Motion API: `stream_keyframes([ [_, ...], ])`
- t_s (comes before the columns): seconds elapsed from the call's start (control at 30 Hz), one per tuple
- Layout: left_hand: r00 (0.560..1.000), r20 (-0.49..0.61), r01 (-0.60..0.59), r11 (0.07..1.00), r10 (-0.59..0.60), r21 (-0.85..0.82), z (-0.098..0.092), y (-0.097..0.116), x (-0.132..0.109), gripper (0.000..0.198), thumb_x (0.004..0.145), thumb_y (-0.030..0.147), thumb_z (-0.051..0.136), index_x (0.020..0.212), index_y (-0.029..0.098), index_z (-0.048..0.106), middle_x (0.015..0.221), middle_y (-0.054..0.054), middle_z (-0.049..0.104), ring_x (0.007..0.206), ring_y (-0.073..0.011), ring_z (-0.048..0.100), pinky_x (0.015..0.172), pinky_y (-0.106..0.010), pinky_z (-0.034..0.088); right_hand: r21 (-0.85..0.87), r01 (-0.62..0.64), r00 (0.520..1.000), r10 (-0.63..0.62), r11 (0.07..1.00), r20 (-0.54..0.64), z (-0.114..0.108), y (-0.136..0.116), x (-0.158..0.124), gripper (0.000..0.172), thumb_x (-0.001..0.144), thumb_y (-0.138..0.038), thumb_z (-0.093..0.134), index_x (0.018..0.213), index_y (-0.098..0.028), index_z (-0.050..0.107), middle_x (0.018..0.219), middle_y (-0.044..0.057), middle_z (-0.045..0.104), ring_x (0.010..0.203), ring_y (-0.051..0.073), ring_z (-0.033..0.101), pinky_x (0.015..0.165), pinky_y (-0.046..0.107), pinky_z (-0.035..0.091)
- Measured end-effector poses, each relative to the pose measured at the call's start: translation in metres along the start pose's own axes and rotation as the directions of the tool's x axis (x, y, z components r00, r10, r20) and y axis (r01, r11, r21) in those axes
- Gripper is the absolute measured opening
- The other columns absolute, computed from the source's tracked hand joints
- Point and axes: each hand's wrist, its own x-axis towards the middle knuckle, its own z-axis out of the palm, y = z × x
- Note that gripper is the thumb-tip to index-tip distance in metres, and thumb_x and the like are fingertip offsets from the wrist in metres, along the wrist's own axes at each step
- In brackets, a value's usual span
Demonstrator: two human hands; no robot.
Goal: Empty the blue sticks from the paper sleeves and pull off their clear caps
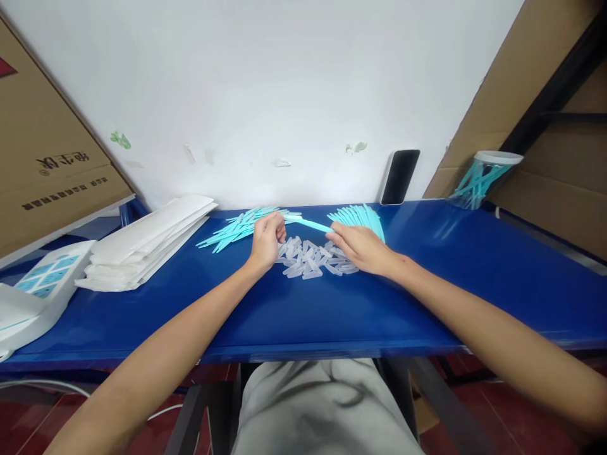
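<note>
A slim turquoise plastic stick (pixel 310 224) is held level above the table, spanning the space between my two hands. My left hand (pixel 268 239) is closed around its paler left end, so whatever else lies in those fingers is hidden. Thumb and fingers of my right hand (pixel 363 248) grip its other end. Below and between the hands lies a heap of small clear plastic caps (pixel 310 258). Behind my left hand is a loose pile of turquoise sticks (pixel 237 229). More sticks (pixel 363 218) lie side by side in a fanned row behind my right hand.
A stack of white paper-like sleeves (pixel 147 243) and a white device with blue keys (pixel 47 278) occupy the left of the blue table (pixel 303 322). A phone (pixel 401 177) leans on the wall. At right stands a clear jar (pixel 484 180) holding turquoise sticks. Cardboard (pixel 52 145) flanks the left.
</note>
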Motion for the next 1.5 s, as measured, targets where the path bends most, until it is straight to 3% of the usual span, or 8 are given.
stream_keyframes([
  [0.27, 0.999, -0.025, 0.036, 0.999, -0.035, 0.03, 0.0, 0.002, -0.002, 0.027, 0.071, 0.027, 0.054, 0.054, 0.02, 0.035, 0.052, 0.007, 0.025, 0.045, -0.0052, 0.024, 0.043, -0.02, 0.019, 0.036, 0.124, 0.984, -0.118, 0.992, -0.132, 0.001, -0.002, -0.003, 0.04, 0.107, -0.038, 0.034, 0.137, -0.021, 0.054, 0.123, 0.011, 0.069, 0.104, 0.025, 0.066, 0.082, 0.034, 0.048],
  [0.47, 0.987, -0.113, 0.108, 0.992, -0.115, -0.06, 0.002, 0.0, 0.001, 0.028, 0.069, 0.026, 0.052, 0.053, 0.021, 0.03, 0.053, 0.007, 0.021, 0.044, -0.0054, 0.02, 0.043, -0.021, 0.018, 0.067, 0.127, 0.973, -0.111, 0.99, -0.201, 0.005, -0.008, -0.002, 0.045, 0.107, -0.034, 0.032, 0.141, -0.02, 0.057, 0.114, 0.011, 0.073, 0.099, 0.025, 0.069, 0.085, 0.037, 0.052],
  [0.6, 0.959, -0.237, 0.137, 0.986, -0.156, -0.094, -0.014, 0.001, 0.012, 0.025, 0.07, 0.026, 0.047, 0.055, 0.022, 0.027, 0.052, 0.007, 0.019, 0.044, -0.008, 0.022, 0.044, -0.023, 0.022, 0.011, 0.012, 0.964, -0.008, 1.0, -0.266, 0.001, 0.006, -0.001, 0.047, 0.107, -0.035, 0.031, 0.139, -0.017, 0.06, 0.119, 0.012, 0.073, 0.103, 0.027, 0.068, 0.086, 0.037, 0.052],
  [0.7, 0.984, -0.177, 0.032, 0.985, -0.001, 0.171, -0.032, 0.0, 0.02, 0.027, 0.072, 0.027, 0.047, 0.052, 0.022, 0.029, 0.052, 0.005, 0.023, 0.048, -0.0102, 0.026, 0.048, -0.025, 0.025, -0.102, -0.194, 0.946, 0.159, 0.976, -0.281, -0.007, 0.027, -0.001, 0.048, 0.106, -0.034, 0.03, 0.14, -0.018, 0.06, 0.12, 0.014, 0.072, 0.106, 0.031, 0.068, 0.085, 0.039, 0.051],
  [0.8, 0.997, 0.004, -0.068, 0.879, 0.075, 0.472, -0.043, -0.005, 0.022, 0.029, 0.075, 0.03, 0.044, 0.051, 0.021, 0.031, 0.054, 0.001, 0.032, 0.055, -0.0127, 0.033, 0.055, -0.028, 0.028, -0.206, -0.374, 0.915, 0.325, 0.904, -0.238, -0.014, 0.042, 0.0, 0.05, 0.105, -0.033, 0.029, 0.148, -0.022, 0.052, 0.115, 0.014, 0.074, 0.102, 0.035, 0.069, 0.079, 0.041, 0.05],
  [1.0, 0.95, 0.277, -0.162, 0.528, -0.146, 0.833, -0.041, -0.015, 0.018, 0.03, 0.075, 0.029, 0.042, 0.049, 0.021, 0.03, 0.056, -0.002, 0.041, 0.055, -0.0153, 0.038, 0.059, -0.033, 0.027, -0.286, -0.491, 0.871, 0.463, 0.823, -0.164, -0.012, 0.045, 0.003, 0.047, 0.104, -0.033, 0.029, 0.143, -0.021, 0.052, 0.114, 0.016, 0.074, 0.097, 0.037, 0.071, 0.077, 0.042, 0.049],
  [1.3, 0.984, 0.168, -0.162, 0.111, -0.051, 0.98, -0.055, -0.014, 0.024, 0.023, 0.087, 0.028, 0.046, 0.095, 0.02, 0.067, 0.097, -0.011, 0.07, 0.092, -0.029, 0.063, 0.074, -0.036, 0.043, -0.384, -0.454, 0.884, 0.462, 0.804, -0.076, -0.006, 0.045, 0.005, 0.044, 0.1, -0.028, 0.037, 0.132, -0.017, 0.066, 0.111, 0.02, 0.074, 0.096, 0.035, 0.071, 0.074, 0.04, 0.049],
  [1.5, 0.97, 0.158, -0.159, 0.011, -0.186, 0.987, -0.06, -0.019, 0.026, 0.034, 0.092, 0.031, 0.046, 0.11, 0.016, 0.07, 0.112, -0.017, 0.067, 0.108, -0.0348, 0.061, 0.089, -0.045, 0.047, -0.388, -0.431, 0.892, 0.45, 0.815, -0.046, -0.005, 0.042, 0.005, 0.038, 0.097, -0.03, 0.042, 0.111, -0.016, 0.075, 0.1, 0.018, 0.076, 0.09, 0.032, 0.071, 0.069, 0.037, 0.048],
])
